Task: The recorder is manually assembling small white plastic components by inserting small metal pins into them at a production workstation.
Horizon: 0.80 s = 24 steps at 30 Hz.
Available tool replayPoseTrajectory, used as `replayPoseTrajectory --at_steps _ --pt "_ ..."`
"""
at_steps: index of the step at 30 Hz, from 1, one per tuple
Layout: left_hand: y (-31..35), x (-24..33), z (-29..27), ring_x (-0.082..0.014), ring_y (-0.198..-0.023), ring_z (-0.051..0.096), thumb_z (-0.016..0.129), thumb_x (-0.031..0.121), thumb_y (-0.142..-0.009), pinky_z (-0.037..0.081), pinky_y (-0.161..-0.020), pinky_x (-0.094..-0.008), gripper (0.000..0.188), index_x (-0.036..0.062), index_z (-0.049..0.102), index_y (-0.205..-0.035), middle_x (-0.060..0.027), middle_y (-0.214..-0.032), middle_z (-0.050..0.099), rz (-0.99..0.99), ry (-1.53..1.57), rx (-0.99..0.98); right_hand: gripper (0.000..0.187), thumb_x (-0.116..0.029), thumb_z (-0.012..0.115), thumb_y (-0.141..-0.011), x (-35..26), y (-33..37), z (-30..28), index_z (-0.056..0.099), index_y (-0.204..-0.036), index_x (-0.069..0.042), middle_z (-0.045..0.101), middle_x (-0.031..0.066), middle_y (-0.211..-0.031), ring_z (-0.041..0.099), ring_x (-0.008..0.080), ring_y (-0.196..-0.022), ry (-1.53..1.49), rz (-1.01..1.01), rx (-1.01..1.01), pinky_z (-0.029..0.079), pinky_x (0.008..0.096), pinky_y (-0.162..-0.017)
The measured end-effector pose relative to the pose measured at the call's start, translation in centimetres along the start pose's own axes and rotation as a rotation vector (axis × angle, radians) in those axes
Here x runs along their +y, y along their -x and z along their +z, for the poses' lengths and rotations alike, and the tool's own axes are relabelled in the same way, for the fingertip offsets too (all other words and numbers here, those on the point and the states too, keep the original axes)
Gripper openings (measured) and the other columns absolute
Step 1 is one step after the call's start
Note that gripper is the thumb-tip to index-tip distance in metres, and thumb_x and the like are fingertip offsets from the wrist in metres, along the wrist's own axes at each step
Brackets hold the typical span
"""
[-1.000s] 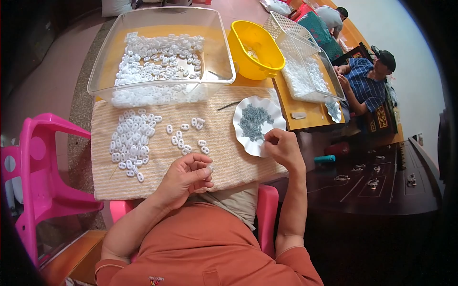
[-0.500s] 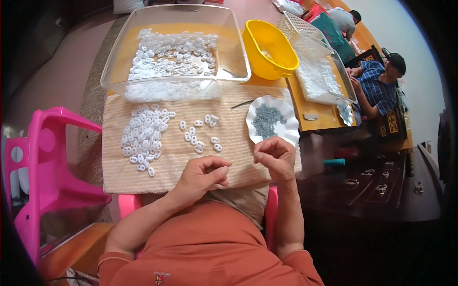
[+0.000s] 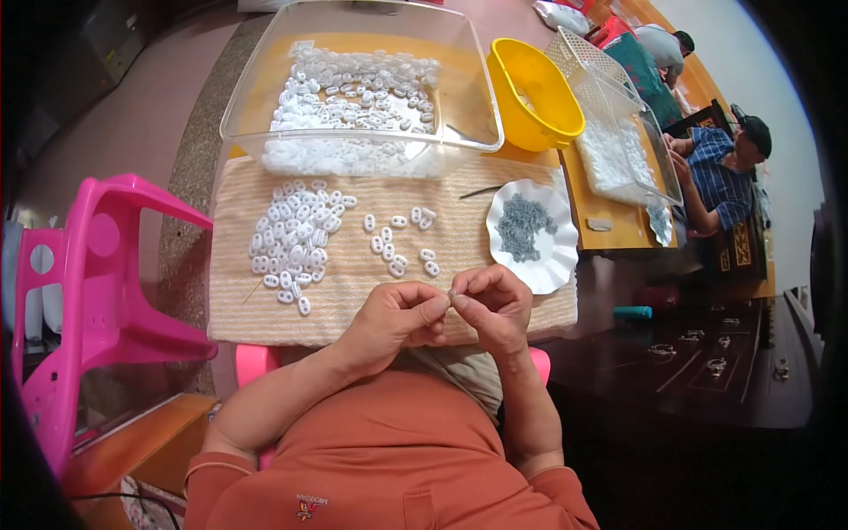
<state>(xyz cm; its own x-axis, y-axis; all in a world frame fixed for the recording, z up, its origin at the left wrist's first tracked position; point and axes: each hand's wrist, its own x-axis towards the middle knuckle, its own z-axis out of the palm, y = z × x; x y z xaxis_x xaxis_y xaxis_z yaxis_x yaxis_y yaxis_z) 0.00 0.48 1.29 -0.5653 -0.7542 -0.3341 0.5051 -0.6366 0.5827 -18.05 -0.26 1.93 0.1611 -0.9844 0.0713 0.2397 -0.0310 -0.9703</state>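
Pink plastic chair (image 3: 150,331) at left, dark woodwork (image 3: 671,384) at right

The chair stands near a speckled stone strip (image 3: 190,159) in the floor. A turquoise cylinder (image 3: 632,312) shows by the woodwork, which bears metal fittings (image 3: 716,366). Beyond sits a co-worker in a plaid shirt (image 3: 729,190) and black cap (image 3: 755,134); farther back, another person (image 3: 656,44) in grey, beside a dark green bag (image 3: 643,75).

Striped cloth (image 3: 353,291) on table (image 3: 533,158), white pieces (image 3: 296,230), wavy plate (image 3: 555,262)

Hands (image 3: 396,320) pinching tiny piece (image 3: 452,296), scalloped plate (image 3: 549,267)
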Motion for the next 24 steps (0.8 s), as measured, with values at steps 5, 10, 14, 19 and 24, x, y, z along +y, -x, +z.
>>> replayPoseTrajectory --at_steps 5,10,14,19,24 --pt "-0.3 -0.4 -0.3 -0.0078 -0.073 0.057 0.062 0.022 -0.092 0.053 -0.069 -0.0266 0.018 0.0043 0.063 -0.093 0.001 -0.081 0.059 -0.011 0.066 -0.072 0.02 0.009 0.063 -0.081 -0.3 0.4 -0.6 0.06 -0.1 0.005 0.062 0.0121 -0.093 0.059 0.0169 -0.086 0.148 0.007 -0.09 0.048 0.0273 -0.078" --pt "-0.5 -0.6 -0.3 -0.0085 -0.072 0.057 0.062 0.021 -0.092 0.053 -0.069 -0.0276 0.017 0.0036 0.063 -0.094 0.0005 -0.08 0.058 -0.058 0.093 -0.076 0.019 0.007 0.061 -0.082 -0.9 -0.1 -1.1 0.062 -0.101 0.005 0.062 0.0121 -0.095 0.059 0.0179 -0.089 0.282 -0.111 -0.222 0.047 0.0279 -0.079" --pt "-0.5 -0.8 -0.6 -0.0103 -0.074 0.059 0.06 0.019 -0.093 0.054 -0.07 -0.0299 0.015 0.0039 0.061 -0.096 -0.0018 -0.082 0.06 -0.061 0.09 -0.089 0.014 0.006 0.06 -0.084 -0.7 -0.5 -1.5 0.061 -0.098 0.004 0.062 0.0119 -0.093 0.06 0.0189 -0.088 0.239 -0.15 -0.31 0.047 0.0286 -0.077" --pt "-0.4 -0.5 -0.4 -0.0102 -0.072 0.059 0.062 0.021 -0.092 0.054 -0.068 -0.0274 0.017 0.0037 0.062 -0.095 -0.0018 -0.079 0.061 -0.065 0.052 -0.03 0.013 0.007 0.06 -0.084 -0.7 -0.5 -1.4 0.061 -0.096 0.004 0.059 0.0109 -0.093 0.058 0.0166 -0.086 0.239 -0.14 -0.31 0.047 0.0269 -0.074" --pt "-0.4 -0.3 -0.5 -0.0107 -0.071 0.06 0.061 0.02 -0.092 0.054 -0.068 -0.0264 0.016 0.0039 0.062 -0.095 -0.0018 -0.079 0.061 -0.072 0.077 -0.018 0.011 0.007 0.06 -0.085 0.0 -0.5 -1.5 0.062 -0.096 0.004 0.056 0.0086 -0.095 0.056 0.0134 -0.085 0.184 -0.099 -0.271 0.047 0.023 -0.073"
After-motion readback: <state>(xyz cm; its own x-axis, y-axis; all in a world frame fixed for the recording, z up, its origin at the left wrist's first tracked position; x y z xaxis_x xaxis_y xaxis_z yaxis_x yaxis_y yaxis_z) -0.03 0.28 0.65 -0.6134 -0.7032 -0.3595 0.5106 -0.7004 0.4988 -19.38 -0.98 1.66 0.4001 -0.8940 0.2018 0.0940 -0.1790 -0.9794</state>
